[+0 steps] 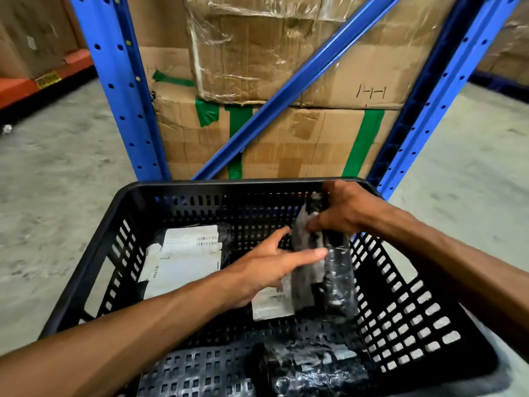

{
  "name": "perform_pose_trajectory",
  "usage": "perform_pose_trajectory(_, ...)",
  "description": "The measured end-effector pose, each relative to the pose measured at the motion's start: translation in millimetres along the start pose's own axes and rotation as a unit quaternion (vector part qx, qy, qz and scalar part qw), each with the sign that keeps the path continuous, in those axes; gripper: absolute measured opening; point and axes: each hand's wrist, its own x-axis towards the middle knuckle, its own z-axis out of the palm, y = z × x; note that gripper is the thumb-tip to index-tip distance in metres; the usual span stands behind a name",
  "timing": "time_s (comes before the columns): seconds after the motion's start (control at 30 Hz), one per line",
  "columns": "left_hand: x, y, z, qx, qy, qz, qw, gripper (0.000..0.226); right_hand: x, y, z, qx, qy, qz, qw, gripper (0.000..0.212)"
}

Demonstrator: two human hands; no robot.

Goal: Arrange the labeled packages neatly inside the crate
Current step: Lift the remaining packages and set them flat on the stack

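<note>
Our right hand [343, 213] pinches the upright black package [329, 270] at its top, our left hand [266, 270] lies flat against it; risk: slick wrap slips, toppling onto the labeled package [183, 259] on the left of the crate [229, 186].

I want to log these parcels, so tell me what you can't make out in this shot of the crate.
- White label on the left package, head view: print too small and blurred to read.
- Label on the middle package: partly covered by the left hand.
- Upright black package held by the right hand: motion-blurred, no label visible.
- Near black package: cut off by the bottom edge.
</note>
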Motion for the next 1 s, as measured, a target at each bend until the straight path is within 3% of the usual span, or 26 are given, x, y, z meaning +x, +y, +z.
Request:
perform_pose_trajectory(0.1,0.0,1.6,2.6,0.01,0.091,0.051,0.995,0.107,-11.5,-30.8,-0.3,0.075,0.015,-0.085,0.993,0.039)
perform_pose_trajectory(0.23,-17.3,-18.0,-32.5,-0.062,0.211,0.058,0.974,0.045,-15.6,-51.3,6.2,0.253,-0.095,-0.14,0.953,0.029)
perform_pose_trajectory(0.3,-29.5,-21.0,-57.4,-0.149,0.207,0.025,0.967,0.03,-8.6,-42.2,5.9,0.251,-0.055,-0.144,0.956,0.028)
perform_pose_trajectory(0.4,-42.1,-17.8,-85.8,-0.242,0.17,-0.012,0.955,0.079,4.7,-18.7,13.2,0.217,0.007,-0.122,0.968,0.036)
perform_pose_trajectory(0.47,-46.1,-12.9,-92.5,-0.256,0.165,-0.016,0.952,0.093,5.5,-9.1,23.7,0.288,-0.048,-0.081,0.953,0.049)
perform_pose_trajectory(0.6,-49.0,-7.8,-92.6,-0.254,0.115,-0.025,0.96,0.082,0.2,-4.0,45.5,0.44,-0.178,-0.063,0.878,0.048)
perform_pose_trajectory(0.7,-47.5,-9.8,-89.7,-0.232,0.084,-0.036,0.968,0.052,-3.3,0.9,54.7,0.462,-0.204,-0.068,0.861,0.036)
perform_pose_trajectory(0.77,-45.5,-8.2,-87.5,-0.212,0.068,-0.024,0.975,0.045,-4.1,5.9,51.5,0.439,-0.205,-0.06,0.873,0.036)
perform_pose_trajectory(0.87,-41.9,3.2,-83.5,-0.066,0.064,0.005,0.996,0.056,-6.3,13.1,17.4,0.235,-0.097,-0.138,0.957,0.088)
perform_pose_trajectory(0.93,-38.6,13.6,-76.8,0.096,0.022,0.025,0.995,0.065,-14.0,4.6,-2.3,0.11,-0.06,-0.251,0.96,0.107)
perform_pose_trajectory(1.0,-34.7,19.3,-66.7,0.225,-0.026,0.022,0.974,0.076,-23.0,-8.7,-1.7,0.017,-0.111,-0.321,0.94,0.097)
